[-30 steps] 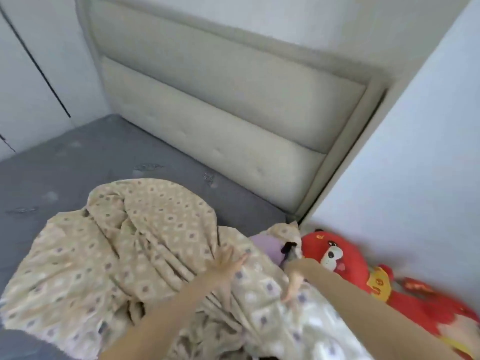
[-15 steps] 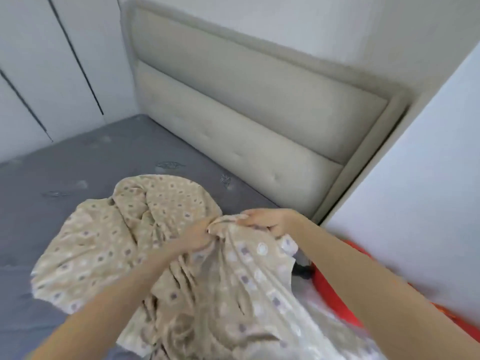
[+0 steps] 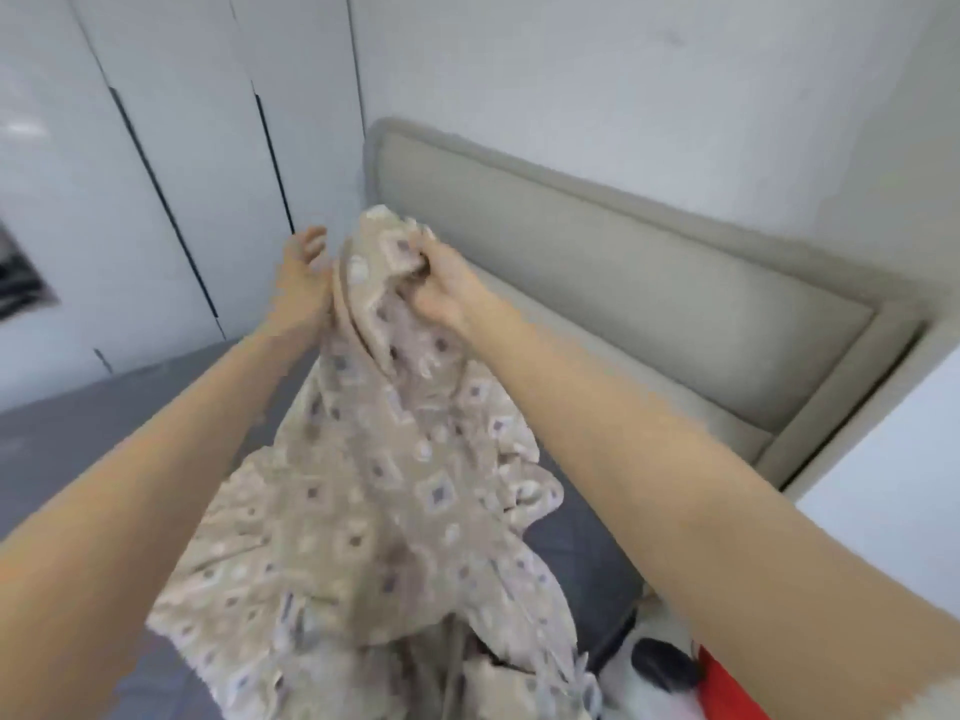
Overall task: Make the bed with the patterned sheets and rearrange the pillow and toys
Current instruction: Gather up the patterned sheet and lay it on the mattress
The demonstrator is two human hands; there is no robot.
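The beige patterned sheet (image 3: 374,501) hangs bunched in the air above the bare grey mattress (image 3: 78,444). My right hand (image 3: 441,288) grips its top fold, raised in front of the headboard. My left hand (image 3: 301,283) is lifted beside it and touches the sheet's left edge, with its fingers loose and free of the cloth; its thumb is hidden. A red plush toy (image 3: 727,688) with a white and black part shows at the bottom right, under my right forearm. No pillow is in view.
A padded beige headboard (image 3: 623,283) runs along the back wall. White wardrobe doors (image 3: 156,148) stand to the left of the bed. A white wall (image 3: 883,511) borders the bed on the right.
Both hands have risen from the mattress, lifting the sheet high in front of the headboard. The left hand has loosened its hold on the cloth. The view has swung left and up.
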